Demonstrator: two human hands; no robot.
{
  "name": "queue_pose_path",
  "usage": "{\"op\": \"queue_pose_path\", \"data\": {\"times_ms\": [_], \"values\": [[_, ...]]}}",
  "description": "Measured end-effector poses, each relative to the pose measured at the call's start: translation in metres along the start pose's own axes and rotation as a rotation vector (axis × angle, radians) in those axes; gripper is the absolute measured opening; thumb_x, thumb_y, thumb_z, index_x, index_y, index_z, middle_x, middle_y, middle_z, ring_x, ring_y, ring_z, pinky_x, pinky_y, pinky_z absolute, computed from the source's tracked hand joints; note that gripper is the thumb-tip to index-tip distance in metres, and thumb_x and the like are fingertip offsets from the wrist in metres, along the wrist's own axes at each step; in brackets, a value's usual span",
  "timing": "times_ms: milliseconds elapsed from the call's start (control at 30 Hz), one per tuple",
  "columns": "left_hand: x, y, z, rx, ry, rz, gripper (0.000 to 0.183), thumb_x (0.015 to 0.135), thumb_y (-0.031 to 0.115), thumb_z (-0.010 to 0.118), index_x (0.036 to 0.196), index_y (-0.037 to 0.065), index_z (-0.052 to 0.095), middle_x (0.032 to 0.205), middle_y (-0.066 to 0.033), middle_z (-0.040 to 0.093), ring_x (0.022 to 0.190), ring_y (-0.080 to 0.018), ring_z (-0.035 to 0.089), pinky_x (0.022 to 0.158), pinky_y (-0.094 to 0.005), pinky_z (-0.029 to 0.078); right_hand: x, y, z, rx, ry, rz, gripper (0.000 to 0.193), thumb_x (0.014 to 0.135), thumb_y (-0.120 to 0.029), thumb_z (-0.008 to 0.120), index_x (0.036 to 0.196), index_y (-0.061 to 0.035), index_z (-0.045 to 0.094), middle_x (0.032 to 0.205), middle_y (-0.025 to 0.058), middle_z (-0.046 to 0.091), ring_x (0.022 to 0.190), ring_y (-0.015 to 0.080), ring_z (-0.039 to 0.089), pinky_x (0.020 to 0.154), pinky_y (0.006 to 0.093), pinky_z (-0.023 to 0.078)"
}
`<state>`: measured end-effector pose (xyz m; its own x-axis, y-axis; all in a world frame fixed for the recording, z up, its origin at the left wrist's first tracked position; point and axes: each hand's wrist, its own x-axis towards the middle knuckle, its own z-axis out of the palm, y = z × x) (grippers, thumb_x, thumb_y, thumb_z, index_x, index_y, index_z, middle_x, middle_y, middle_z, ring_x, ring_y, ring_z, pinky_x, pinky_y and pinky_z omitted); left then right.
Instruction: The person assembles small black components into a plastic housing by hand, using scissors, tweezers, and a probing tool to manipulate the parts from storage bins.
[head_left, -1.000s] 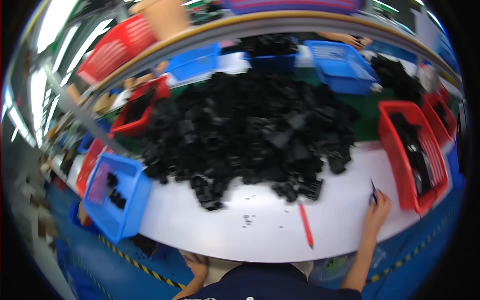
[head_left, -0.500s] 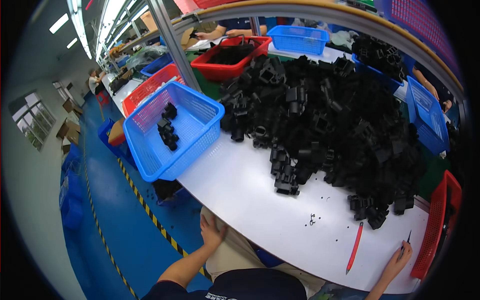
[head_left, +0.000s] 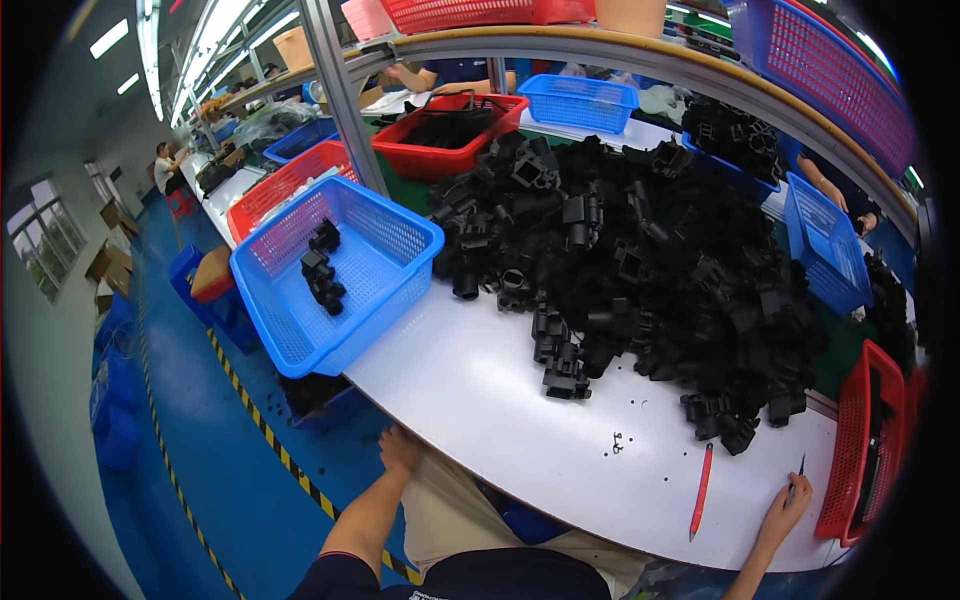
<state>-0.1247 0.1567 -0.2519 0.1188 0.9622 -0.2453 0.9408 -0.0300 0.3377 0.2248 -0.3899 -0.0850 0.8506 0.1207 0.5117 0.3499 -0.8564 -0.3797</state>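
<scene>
My right hand [head_left: 787,508] rests on the white table's near right part, its fingers closed round a thin black pointed tool [head_left: 801,466] whose tip points away from me. To its left lies a red pen-shaped tool [head_left: 703,490]. At the table's left front edge, over my knee, is my left hand [head_left: 402,450]; its fingers look loosely apart, with nothing seen in them. A large heap of black plastic parts [head_left: 640,260] covers the table's far side. Several joined black parts [head_left: 322,268] lie in a blue basket [head_left: 405,275] at the left.
A small dark-and-clear bit [head_left: 617,443] and black specks lie on the white tabletop [head_left: 480,390]. A red basket [head_left: 838,470] borders my right side. Red [head_left: 425,160] and blue [head_left: 580,103] baskets stand beyond the heap, under a shelf rail [head_left: 560,38]. Another person's hand [head_left: 865,222] shows far right.
The view has shifted slightly. My left hand has moved from my thigh forward and left over the knee. My right hand still holds the thin black tool, nearly in place.
</scene>
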Motion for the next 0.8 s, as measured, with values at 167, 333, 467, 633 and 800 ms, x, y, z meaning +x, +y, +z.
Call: {"op": "queue_pose_path", "data": {"times_ms": [167, 333, 467, 633, 800], "values": [[0.027, -0.026, 0.033, 0.065, -0.032, 0.097, 0.06, 0.074, 0.037, 0.06, 0.126, 0.012, 0.043, 0.13, -0.0178, 0.033, 0.115, -0.0373, 0.036, 0.09, -0.0458, 0.041, 0.001, -0.022, -0.007, -0.047, 0.017, 0.098, 0.021, 0.079, 0.0, 0.049, 0.099, 0.0003, 0.055, 0.108, 0.016, 0.049, 0.105, 0.0304, 0.046, 0.094, 0.0359, 0.034], [-0.005, -0.012, 0.049, 0.356, 0.024, 0.655, 0.062, 0.078, 0.04, 0.052, 0.13, 0.008, 0.04, 0.136, -0.0302, 0.021, 0.122, -0.0533, 0.016, 0.1, -0.0541, 0.026, -0.011, -0.008, -0.026, -0.008, 0.07, 0.069, 0.02, 0.077, 0.002, 0.049, 0.096, -0.0007, 0.056, 0.109, 0.0166, 0.047, 0.104, 0.0311, 0.045, 0.092, 0.0363, 0.034], [-0.095, 0.007, -0.01, 0.464, -0.101, 1.021, 0.05, 0.082, 0.038, 0.05, 0.118, 0.005, 0.052, 0.129, -0.0287, 0.035, 0.118, -0.0535, 0.024, 0.095, -0.0627, 0.021, 0.001, -0.021, -0.003, 0.063, 0.128, 0.061, 0.02, 0.07, 0.001, 0.056, 0.089, -0.0033, 0.06, 0.102, 0.0156, 0.052, 0.099, 0.0323, 0.048, 0.088, 0.0387, 0.037], [-0.145, -0.002, 0.042, 0.721, -0.451, 1.5, 0.047, 0.085, 0.027, 0.043, 0.129, 0.01, 0.04, 0.131, -0.0166, 0.04, 0.12, -0.0309, 0.039, 0.098, -0.0562, 0.025, 0.011, -0.039, -0.021, 0.12, 0.126, 0.081, 0.018, 0.07, -0.002, 0.058, 0.087, -0.0035, 0.063, 0.1, 0.0151, 0.053, 0.097, 0.0326, 0.049, 0.083, 0.0391, 0.041], [-0.143, 0.039, 0.032, 0.858, -0.702, 1.663, 0.046, 0.083, 0.026, 0.046, 0.125, 0.009, 0.043, 0.127, -0.016, 0.044, 0.117, -0.0302, 0.042, 0.096, -0.0534, 0.029, 0.004, -0.032, -0.025, 0.135, 0.098, 0.051, 0.017, 0.071, -0.002, 0.058, 0.087, -0.004, 0.063, 0.102, 0.0153, 0.054, 0.099, 0.0321, 0.05, 0.084, 0.0383, 0.041]]}}
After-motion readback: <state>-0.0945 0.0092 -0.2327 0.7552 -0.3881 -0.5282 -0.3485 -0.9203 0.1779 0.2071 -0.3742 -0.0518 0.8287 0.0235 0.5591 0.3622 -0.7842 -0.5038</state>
